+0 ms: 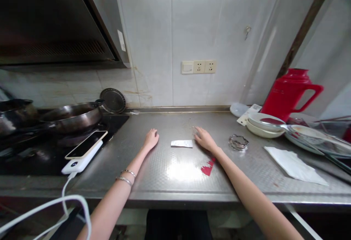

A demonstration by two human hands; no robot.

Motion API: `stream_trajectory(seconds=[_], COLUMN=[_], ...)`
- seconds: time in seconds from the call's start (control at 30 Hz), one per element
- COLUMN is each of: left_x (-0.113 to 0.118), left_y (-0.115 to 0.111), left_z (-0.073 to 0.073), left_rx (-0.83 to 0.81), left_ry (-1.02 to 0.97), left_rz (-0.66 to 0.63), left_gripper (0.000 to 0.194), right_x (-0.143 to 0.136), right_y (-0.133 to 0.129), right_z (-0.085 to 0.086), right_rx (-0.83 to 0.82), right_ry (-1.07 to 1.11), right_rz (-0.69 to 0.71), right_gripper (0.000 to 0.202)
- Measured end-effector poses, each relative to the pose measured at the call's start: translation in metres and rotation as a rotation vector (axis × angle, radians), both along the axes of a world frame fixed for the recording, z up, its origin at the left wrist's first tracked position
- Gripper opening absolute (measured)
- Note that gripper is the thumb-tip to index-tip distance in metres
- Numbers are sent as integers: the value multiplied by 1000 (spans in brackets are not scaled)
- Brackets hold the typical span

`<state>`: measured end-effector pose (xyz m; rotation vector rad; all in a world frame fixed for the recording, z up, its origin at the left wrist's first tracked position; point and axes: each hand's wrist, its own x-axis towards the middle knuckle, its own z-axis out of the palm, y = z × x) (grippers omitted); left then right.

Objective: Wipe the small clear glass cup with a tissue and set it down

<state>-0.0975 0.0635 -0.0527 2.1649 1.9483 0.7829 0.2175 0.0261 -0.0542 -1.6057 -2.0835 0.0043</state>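
My left hand [151,139] rests on the steel counter, fingers loosely bent and holding nothing. Flat on the counter with its fingers apart lies my right hand [204,138], also holding nothing. Between the two is a small whitish strip of paper [181,143], nearer to my right hand and touched by neither. A red scrap with a jagged edge [207,168] lies beside my right forearm, which partly hides it. To the right of that arm sits a shiny, wavy-rimmed dish [238,142].
At left, a phone [87,145] lies on a white power bank [82,158] with a cable, beside a pan [72,117] on the black stove. At right are a white napkin [296,165], stacked bowls [264,124], a plate [318,139] and a red thermos [286,95].
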Motion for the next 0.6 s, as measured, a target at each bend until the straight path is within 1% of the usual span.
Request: stream_trajectory(seconds=[0.1, 0.17, 0.27, 0.37, 0.47, 0.53, 0.6], left_x=[3, 10, 31, 66, 109, 140, 172], left_y=[-2, -4, -5, -6, -6, -7, -10], left_z=[9, 16, 25, 33, 39, 42, 43], left_rx=[15, 27, 32, 16, -9, -30, -57], left_ry=[-46, -73, -101, -117, -119, -116, -109], left_rz=[-8, -35, -125, -251, -389, -484, -572], left_gripper=[37, 37, 42, 53, 63, 68, 72], right_x=[7, 20, 58, 112, 168, 199, 221], right_y=[-7, -15, -31, -48, -62, -70, -76], right_z=[22, 40, 68, 87, 91, 86, 77], right_rx=[112, 189, 260, 273, 203, 117, 29], right_ry=[144, 230, 293, 328, 365, 374, 360], right_rz=[40, 71, 33, -6, -52, -82, -94], right_gripper=[52, 54, 59, 69, 80, 86, 90])
